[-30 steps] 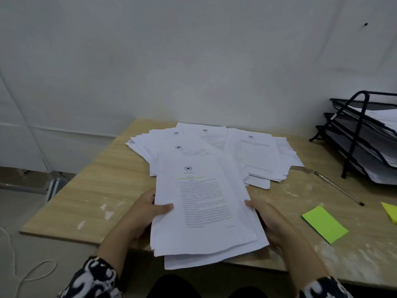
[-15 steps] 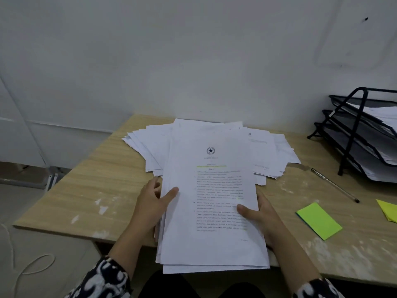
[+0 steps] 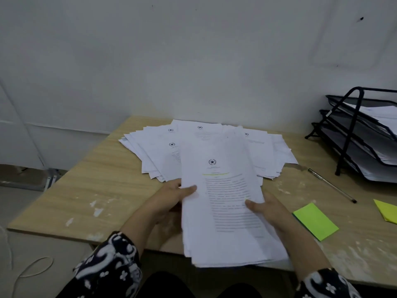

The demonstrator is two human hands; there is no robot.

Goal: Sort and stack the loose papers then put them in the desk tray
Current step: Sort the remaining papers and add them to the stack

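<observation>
Held stack: a thick stack of papers (image 3: 225,211) is held up over the near edge of the desk (image 3: 103,190). Its long side runs from the person toward the wall. The top sheet has a star mark and a yellow-green line on it.
Left hand: the left hand (image 3: 171,196) is curled round the left edge of the stack, with the thumb pressed on top.
Right hand: the right hand (image 3: 268,208) is curled round the right edge, with the thumb laid on the top sheet.
Loose papers: one spread-out pile of loose papers (image 3: 163,153) is left on the desk, just past the held stack and partly hidden by it. The sheets are fanned out at many angles. They cannot be counted.
Desk tray: one black wire desk tray (image 3: 354,134) is seen at the far right, well apart from the stack. Three shelves can be made out, and paper is already in them.
Way to go: the tray lies to the right of the hands and farther back. The right hand is nearer to it. The stack would likely have to be carried right and turned to go in.
Other things: one pen (image 3: 332,185), one green sticky pad (image 3: 315,221) and one yellow pad (image 3: 386,210), cut off by the frame, lie between the hands and the tray.
Task so far: the sorting looks only partly done, as many sheets are still loose.
</observation>
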